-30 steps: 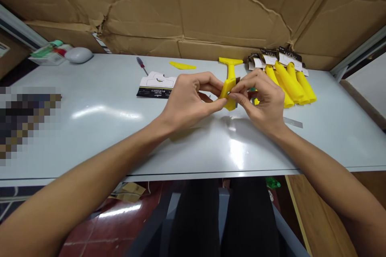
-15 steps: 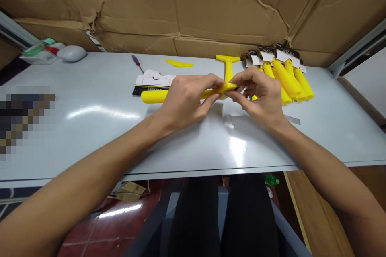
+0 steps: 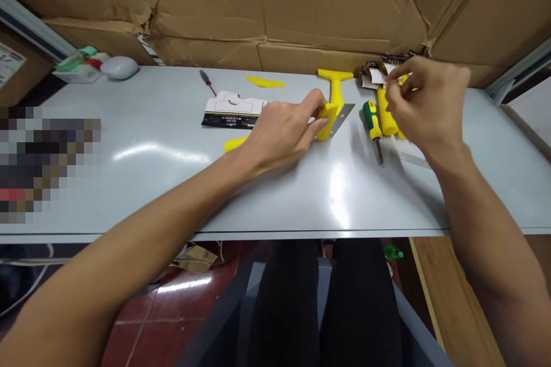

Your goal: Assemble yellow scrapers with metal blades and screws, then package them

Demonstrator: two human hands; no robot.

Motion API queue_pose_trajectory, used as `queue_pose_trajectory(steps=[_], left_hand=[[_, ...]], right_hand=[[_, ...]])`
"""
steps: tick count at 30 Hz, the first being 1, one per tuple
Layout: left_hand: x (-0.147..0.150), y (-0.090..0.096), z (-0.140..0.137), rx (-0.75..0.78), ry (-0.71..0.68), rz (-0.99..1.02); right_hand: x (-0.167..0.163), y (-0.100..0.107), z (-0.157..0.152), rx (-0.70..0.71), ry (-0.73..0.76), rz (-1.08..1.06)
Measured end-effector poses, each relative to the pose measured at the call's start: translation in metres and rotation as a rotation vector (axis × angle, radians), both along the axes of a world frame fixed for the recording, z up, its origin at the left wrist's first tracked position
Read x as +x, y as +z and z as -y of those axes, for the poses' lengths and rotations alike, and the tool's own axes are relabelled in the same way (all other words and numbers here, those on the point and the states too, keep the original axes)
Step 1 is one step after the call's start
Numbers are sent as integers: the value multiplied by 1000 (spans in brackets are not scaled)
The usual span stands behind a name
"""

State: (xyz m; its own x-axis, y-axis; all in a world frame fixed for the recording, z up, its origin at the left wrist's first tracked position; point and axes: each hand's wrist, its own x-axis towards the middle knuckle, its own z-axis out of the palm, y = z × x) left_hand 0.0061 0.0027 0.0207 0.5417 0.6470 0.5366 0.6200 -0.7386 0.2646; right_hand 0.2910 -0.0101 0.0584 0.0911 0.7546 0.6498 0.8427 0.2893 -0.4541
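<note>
My left hand [image 3: 284, 133] is closed round a yellow scraper [image 3: 328, 121] that lies sideways above the table, its handle end showing left of the wrist. A thin metal blade [image 3: 344, 116] juts from the scraper's head. My right hand [image 3: 434, 106] is raised at the right, thumb and fingers pinched; whatever is between them is too small to make out. Below and left of it a green and yellow screwdriver [image 3: 372, 120] lies on the table. Behind the scraper is a yellow T-shaped piece [image 3: 336, 89]. A loose metal blade [image 3: 415, 159] lies under my right wrist.
Yellow handles [image 3: 388, 117] with packaging cards [image 3: 373, 75] are heaped at the right, partly hidden. Left of centre are a black and white card [image 3: 232, 110], a small screwdriver [image 3: 207, 81] and a flat yellow piece [image 3: 266, 82]. Cardboard [image 3: 215, 6] stands along the back.
My right hand has left the scraper head and moved right and up. The scraper has turned so its blade shows, and the green and yellow screwdriver is now uncovered.
</note>
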Motion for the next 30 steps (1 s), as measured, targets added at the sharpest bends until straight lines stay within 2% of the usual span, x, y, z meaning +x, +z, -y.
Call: queue_pose_trajectory(steps=[3, 5, 7, 9, 12, 14, 17, 19, 24, 30], left_hand=[[2, 4, 1, -112, -65, 105], [3, 5, 1, -174, -97, 181], [4, 4, -1, -218, -136, 261], [4, 3, -3, -278, -184, 327], [3, 3, -3, -346, -196, 369], [2, 3, -3, -335, -181, 362], [0, 3, -4, -291, -168, 326], [0, 3, -5, -267, -168, 303], [-1, 3, -8, -249, -178, 289], [-1, 8, -5, -362, -218, 359]], right_hand=[[10, -28, -10, -139, -36, 200], [14, -49, -14, -132, 32, 220], [14, -58, -15, -104, 82, 206], [8, -53, -12, -86, 128, 194], [-7, -37, -4, -106, 343, 106], [-18, -31, 1, -159, 503, -36], [-27, -33, 3, -245, 648, -222], [-28, -36, 3, -263, 688, -259], [-26, -34, 6, -241, 675, -176], [-27, -31, 6, -346, 748, -249]])
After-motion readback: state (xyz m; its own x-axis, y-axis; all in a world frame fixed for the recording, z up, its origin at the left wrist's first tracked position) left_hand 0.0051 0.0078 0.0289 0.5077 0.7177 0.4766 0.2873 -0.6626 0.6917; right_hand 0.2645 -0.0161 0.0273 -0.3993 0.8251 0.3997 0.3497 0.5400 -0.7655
